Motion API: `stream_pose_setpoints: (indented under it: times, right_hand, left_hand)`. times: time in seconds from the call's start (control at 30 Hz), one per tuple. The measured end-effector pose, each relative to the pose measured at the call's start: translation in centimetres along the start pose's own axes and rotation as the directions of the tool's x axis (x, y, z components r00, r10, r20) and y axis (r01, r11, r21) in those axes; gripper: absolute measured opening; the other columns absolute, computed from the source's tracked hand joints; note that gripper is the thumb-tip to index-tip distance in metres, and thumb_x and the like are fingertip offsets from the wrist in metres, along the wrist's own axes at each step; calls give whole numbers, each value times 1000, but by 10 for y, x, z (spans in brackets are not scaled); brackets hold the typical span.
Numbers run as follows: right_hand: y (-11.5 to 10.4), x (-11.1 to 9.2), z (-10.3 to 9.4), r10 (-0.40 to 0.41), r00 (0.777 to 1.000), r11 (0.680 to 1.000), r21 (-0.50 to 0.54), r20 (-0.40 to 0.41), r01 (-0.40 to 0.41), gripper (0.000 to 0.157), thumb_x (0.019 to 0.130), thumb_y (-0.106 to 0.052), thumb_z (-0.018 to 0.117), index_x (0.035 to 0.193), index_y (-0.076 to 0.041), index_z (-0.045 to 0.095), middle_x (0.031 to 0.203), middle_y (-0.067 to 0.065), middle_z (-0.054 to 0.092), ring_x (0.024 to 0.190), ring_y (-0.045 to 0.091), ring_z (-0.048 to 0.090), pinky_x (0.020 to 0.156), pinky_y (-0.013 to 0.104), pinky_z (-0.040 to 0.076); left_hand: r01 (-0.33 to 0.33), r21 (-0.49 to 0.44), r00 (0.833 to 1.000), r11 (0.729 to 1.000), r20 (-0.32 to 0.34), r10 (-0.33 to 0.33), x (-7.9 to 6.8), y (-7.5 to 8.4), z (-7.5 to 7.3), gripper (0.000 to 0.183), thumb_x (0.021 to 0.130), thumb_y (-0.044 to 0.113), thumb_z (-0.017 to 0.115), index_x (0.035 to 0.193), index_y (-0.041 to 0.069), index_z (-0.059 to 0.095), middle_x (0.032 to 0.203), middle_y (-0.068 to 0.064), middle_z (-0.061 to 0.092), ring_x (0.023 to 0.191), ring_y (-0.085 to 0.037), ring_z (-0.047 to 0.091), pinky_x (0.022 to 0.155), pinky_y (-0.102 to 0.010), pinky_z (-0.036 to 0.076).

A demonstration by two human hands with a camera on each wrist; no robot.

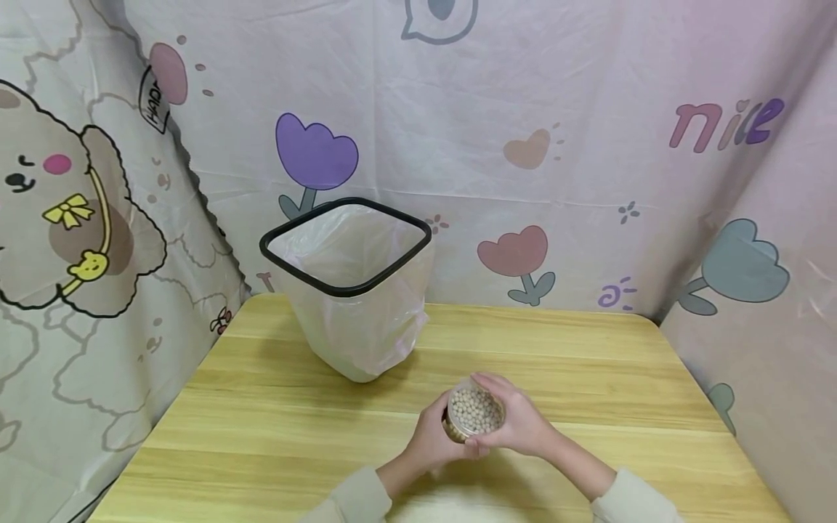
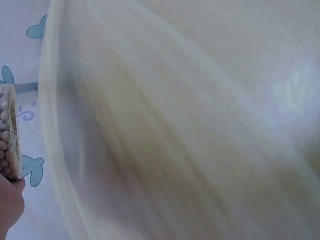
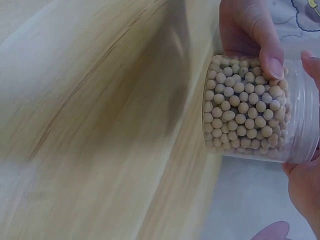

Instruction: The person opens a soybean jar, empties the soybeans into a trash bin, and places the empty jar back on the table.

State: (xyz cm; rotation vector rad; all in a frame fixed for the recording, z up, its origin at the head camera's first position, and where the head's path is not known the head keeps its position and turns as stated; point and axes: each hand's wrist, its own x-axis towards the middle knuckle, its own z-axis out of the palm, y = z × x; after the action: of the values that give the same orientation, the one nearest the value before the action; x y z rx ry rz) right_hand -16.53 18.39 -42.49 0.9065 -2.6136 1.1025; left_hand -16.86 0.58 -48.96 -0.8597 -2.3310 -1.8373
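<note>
A clear plastic jar [image 1: 476,411] filled with small round beige balls is held between both hands over the front of the table. Around the side of its body, my left hand [image 1: 430,439] grips it, with the thumb pressed along the wall in the right wrist view. My right hand [image 1: 521,420] holds the jar's clear lid end [image 3: 304,110], fingers on one side and thumb on the other. In the left wrist view only a slice of the jar [image 2: 7,142] shows at the edge, above part of a hand.
A bin [image 1: 356,327] with a black rim and a pale plastic liner stands at the back left of the wooden table [image 1: 575,363]. Printed curtains [image 1: 588,94] hang behind the table and along both sides.
</note>
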Motion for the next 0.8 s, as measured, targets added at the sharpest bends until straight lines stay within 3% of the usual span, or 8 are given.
stream_pose_setpoints:
  times: [0.2,0.4,0.63,0.8]
  right_hand:
    - [-6,4,0,18,1000,1000,21,-8,-18,89,55,-28,85,128,5,48,130,23,51,111,39,54,89,53,50]
    - [-9,6,0,23,1000,999,49,2,-24,89,54,-25,85,129,5,48,131,22,50,113,39,53,91,54,48]
    - [-11,8,-4,-3,999,997,73,47,0,87,53,-18,84,130,-1,48,132,21,49,115,37,52,92,53,48]
    - [-11,11,-7,-23,996,997,69,82,17,88,54,-19,84,131,0,46,133,19,50,115,36,52,93,53,48]
  left_hand:
    - [-16,1,1000,1000,1,16,2,4,-7,86,63,29,83,134,6,42,125,-8,58,110,-18,58,95,-28,49]
    - [14,0,999,1000,30,-14,4,6,-12,87,61,25,84,136,9,42,126,-6,58,110,-17,58,95,-26,49]
    - [43,8,996,999,73,-44,4,26,-21,86,61,15,83,135,4,41,126,-11,57,111,-22,58,95,-26,49]
    - [32,-5,996,999,79,-32,4,14,-21,86,63,23,83,136,10,40,126,-7,57,111,-19,57,95,-25,49]
